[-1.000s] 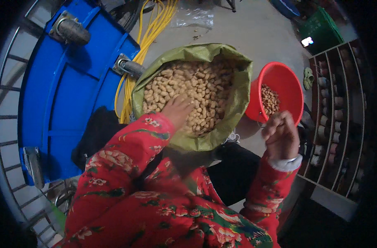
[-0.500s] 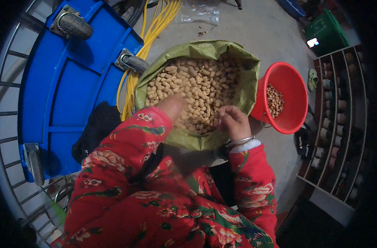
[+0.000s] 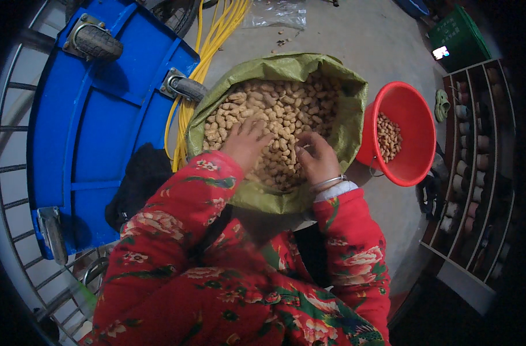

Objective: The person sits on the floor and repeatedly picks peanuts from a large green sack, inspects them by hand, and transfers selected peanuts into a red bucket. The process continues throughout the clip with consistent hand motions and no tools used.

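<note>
The left hand [image 3: 246, 147] lies palm down on the unshelled peanuts [image 3: 283, 106], its fingers [image 3: 255, 126] loosely spread and touching them, not clenched. The right hand [image 3: 320, 164] curls over the near right part of the heap, thumb close to the forefinger; whether its fingers grasp a peanut, I cannot tell. The peanuts fill an open green sack [image 3: 263, 70], just left of a red bucket [image 3: 417, 124] holding shelled kernels [image 3: 388, 136].

- Laid at twelve o'clock with smooth grey floor [image 3: 355, 43].
- Lined at three o'clock with a shelved rack [image 3: 456, 264].
- Fenced at nine o'clock by metal railings [image 3: 12, 168].
- Crowded at ten o'clock by a blue wheeled platform [image 3: 104, 135].
- Lit dimly.
</note>
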